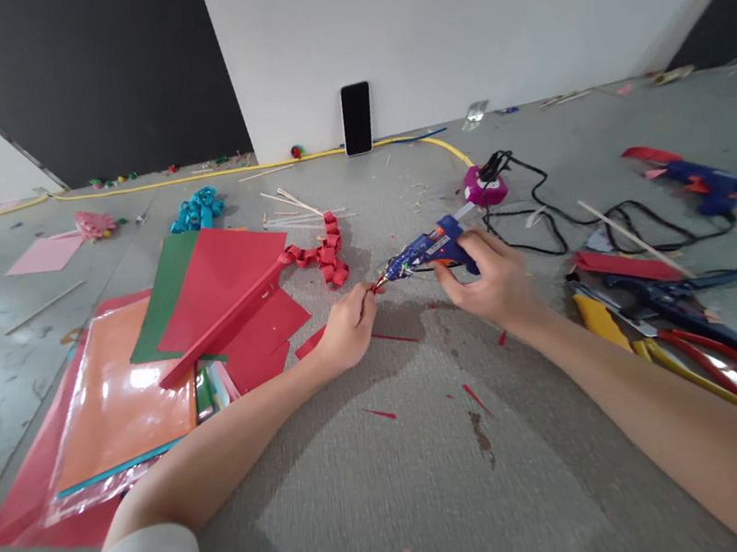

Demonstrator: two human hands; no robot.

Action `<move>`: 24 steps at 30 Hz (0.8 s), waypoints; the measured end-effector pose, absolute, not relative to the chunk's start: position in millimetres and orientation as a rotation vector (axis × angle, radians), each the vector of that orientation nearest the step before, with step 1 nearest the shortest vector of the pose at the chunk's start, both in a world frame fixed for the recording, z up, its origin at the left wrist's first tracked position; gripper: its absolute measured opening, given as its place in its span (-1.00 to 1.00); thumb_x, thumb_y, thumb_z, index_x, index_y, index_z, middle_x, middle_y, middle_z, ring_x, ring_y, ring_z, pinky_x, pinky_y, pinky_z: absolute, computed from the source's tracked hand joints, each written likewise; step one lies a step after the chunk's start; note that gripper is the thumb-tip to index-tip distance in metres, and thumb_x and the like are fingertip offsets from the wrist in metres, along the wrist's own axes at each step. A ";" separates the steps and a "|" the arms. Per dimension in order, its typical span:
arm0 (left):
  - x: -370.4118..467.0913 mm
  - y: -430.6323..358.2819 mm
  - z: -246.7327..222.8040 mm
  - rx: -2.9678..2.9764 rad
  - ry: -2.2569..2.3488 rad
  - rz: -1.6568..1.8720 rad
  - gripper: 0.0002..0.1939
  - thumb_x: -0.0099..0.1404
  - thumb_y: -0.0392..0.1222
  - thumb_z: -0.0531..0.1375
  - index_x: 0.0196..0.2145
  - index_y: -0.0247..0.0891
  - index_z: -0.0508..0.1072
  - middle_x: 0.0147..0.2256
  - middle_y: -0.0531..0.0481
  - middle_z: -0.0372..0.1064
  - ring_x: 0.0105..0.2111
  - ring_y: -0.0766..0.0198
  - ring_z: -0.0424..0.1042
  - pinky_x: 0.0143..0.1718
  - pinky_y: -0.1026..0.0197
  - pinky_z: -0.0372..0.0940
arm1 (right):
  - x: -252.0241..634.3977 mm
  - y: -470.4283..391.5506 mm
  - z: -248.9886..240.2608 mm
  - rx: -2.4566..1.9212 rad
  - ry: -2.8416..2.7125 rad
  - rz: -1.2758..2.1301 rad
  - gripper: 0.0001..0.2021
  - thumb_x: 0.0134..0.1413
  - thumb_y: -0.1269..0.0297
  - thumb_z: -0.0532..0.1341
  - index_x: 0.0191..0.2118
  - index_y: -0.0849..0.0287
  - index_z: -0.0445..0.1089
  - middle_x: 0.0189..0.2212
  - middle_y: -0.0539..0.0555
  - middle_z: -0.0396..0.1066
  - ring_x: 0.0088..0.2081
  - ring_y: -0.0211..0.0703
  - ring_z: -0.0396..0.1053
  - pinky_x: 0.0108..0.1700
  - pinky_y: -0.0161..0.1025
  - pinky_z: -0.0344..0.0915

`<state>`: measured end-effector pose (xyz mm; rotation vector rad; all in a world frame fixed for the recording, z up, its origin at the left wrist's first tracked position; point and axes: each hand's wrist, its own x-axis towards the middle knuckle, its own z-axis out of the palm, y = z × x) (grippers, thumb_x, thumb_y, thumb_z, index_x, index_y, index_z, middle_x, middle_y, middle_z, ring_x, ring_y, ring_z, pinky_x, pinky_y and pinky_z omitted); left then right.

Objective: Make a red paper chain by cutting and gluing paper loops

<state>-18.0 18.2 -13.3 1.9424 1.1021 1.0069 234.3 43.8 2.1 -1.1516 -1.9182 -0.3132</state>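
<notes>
My right hand (491, 280) is wrapped round the handle of a blue hot glue gun (424, 250), whose nozzle points left. At the nozzle tip, my left hand (348, 324) pinches a small red paper strip (377, 288), mostly hidden by the fingers. Just beyond my left hand lies a red paper chain (331, 249) of folded links. A long folded red paper strip (222, 325) rests across red paper sheets (223, 285) left of that hand. Red scraps (476, 399) are scattered nearer to me.
A phone (358, 119) leans on the wall. A purple power socket (486, 185) with black cables sits behind the gun. To the right are a second glue gun (707, 183), pliers (665, 294) and red-handled scissors (729, 368). Plastic-wrapped orange paper (127, 389) lies left; a blue paper bundle (197, 210) sits behind.
</notes>
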 end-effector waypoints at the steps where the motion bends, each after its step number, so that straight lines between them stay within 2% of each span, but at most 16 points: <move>1: -18.0 18.3 -13.5 1.941 1.104 1.009 -0.71 0.59 -0.18 -0.05 -0.09 -0.32 0.44 -0.37 0.01 0.37 -0.39 0.30 0.34 -0.22 0.28 0.22 | 234.3 43.7 2.1 -1.152 -1.920 -0.316 -0.88 0.19 0.23 0.28 -0.19 0.10 0.38 -0.34 0.14 0.47 -0.33 0.00 0.46 -0.25 -0.08 0.41; 24: -17.9 17.1 -8.8 1.922 1.182 0.945 -0.71 0.59 -0.18 -0.05 -0.07 -0.31 0.44 -0.45 0.08 0.26 -0.45 0.31 0.29 -0.31 0.28 0.16 | 236.5 43.4 2.9 -1.068 -1.923 -0.402 -0.89 0.20 0.31 0.28 -0.16 0.12 0.41 -0.34 0.13 0.50 -0.35 -0.02 0.45 -0.27 -0.13 0.40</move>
